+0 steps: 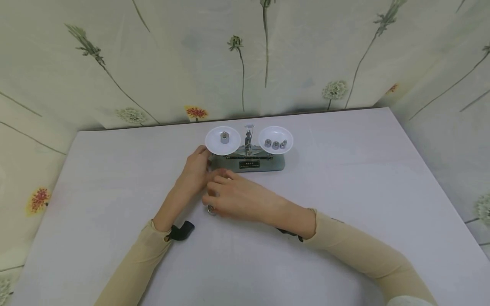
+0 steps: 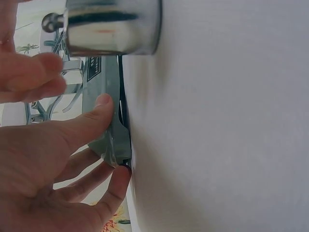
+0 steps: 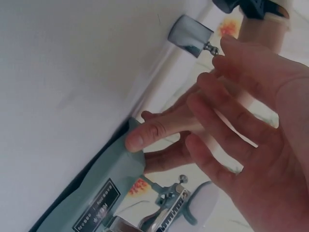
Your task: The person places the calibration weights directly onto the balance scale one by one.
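A balance scale (image 1: 264, 163) with a grey-green base stands toward the back of the table. My left hand (image 1: 194, 170) grips the base's left end, thumb on the front face and fingers round the end, as the left wrist view shows. A shiny metal weight (image 3: 190, 36) with a small knob stands on the table in front of the scale. Close by the knob are the slightly bent fingertips of my right hand (image 1: 245, 197); they do not close round it. In the head view this hand mostly hides the weight.
One metal weight (image 1: 224, 137) sits in the left white pan (image 1: 212, 142). Three smaller weights (image 1: 275, 145) lie in the right pan (image 1: 285, 135). A flower-patterned curtain (image 1: 183, 63) hangs behind the white table (image 1: 363, 191). Black straps (image 1: 181, 231) are on the wrists.
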`<state>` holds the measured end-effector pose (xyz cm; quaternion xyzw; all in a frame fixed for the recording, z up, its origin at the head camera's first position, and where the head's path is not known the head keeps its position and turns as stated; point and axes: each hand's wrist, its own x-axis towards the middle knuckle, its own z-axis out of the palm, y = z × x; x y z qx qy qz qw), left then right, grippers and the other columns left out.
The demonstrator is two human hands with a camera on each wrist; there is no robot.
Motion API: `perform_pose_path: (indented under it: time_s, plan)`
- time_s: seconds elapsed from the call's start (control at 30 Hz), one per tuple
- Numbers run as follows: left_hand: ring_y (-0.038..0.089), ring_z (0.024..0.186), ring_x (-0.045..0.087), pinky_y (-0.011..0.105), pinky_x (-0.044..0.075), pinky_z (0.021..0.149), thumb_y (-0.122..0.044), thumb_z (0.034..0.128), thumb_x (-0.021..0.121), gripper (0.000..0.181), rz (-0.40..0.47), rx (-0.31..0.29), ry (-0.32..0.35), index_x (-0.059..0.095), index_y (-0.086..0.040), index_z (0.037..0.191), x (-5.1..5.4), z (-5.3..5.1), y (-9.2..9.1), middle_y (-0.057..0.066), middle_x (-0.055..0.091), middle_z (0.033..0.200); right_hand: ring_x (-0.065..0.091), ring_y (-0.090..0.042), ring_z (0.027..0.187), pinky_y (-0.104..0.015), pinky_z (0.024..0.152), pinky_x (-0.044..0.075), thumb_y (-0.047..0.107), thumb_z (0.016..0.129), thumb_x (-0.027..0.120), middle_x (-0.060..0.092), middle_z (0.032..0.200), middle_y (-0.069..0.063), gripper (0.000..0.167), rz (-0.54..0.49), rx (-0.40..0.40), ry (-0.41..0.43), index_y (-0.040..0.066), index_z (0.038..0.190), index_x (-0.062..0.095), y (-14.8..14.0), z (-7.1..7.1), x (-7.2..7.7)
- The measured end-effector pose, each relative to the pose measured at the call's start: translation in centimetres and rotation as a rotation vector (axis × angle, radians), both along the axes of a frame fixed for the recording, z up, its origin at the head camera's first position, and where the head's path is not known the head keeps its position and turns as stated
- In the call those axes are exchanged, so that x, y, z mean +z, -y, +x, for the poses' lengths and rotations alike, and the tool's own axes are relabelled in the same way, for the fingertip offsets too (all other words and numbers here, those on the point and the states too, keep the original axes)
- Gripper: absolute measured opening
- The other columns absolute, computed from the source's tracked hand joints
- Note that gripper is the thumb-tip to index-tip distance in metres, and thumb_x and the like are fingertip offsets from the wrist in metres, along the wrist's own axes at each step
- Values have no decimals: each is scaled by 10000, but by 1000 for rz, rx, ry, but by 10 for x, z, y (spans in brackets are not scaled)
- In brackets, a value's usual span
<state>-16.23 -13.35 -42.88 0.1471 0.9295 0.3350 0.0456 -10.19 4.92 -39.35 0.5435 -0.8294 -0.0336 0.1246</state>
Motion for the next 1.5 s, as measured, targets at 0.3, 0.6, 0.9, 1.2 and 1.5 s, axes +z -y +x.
perform_pose_path:
  time_s: [0.3,0.6,0.9,1.2,1.5]
  plan:
    - [341,1079,656,460,593,917,-236,916,884,701,13,-3,-3,576,33,1485,-3,0,0,229,594,1480,665,-150,1082,-336,966,491,403,1048,689,705,1140,60,140,72,-8,-3,277,1109,694,5,4,-11]
    - [365,1120,670,479,610,944,-224,906,891,708,25,-15,-29,574,39,1482,-3,0,-1,239,604,1470,687,-152,1101,-327,939,501,380,1034,714,728,1148,60,133,95,-16,6,290,1132,705,8,4,-16]
    - [363,1154,664,478,611,972,-236,909,889,736,10,-5,-4,554,30,1508,-1,1,-1,230,592,1487,682,-151,1078,-313,917,508,363,1040,709,747,1156,60,146,116,-12,23,299,1171,719,9,4,-19]
    - [374,1189,666,481,611,999,-246,914,885,747,1,-7,9,544,30,1518,-1,0,-2,233,585,1504,689,-147,1080,-311,924,510,340,1041,703,751,1151,59,133,131,-11,25,311,1169,724,9,2,-17]
    - [374,1176,668,480,610,993,-251,917,883,735,-9,-9,1,551,25,1512,-1,-1,-1,232,598,1482,683,-158,1007,-314,913,494,217,1018,716,723,1063,49,118,110,-4,-26,298,1103,706,4,0,-13]
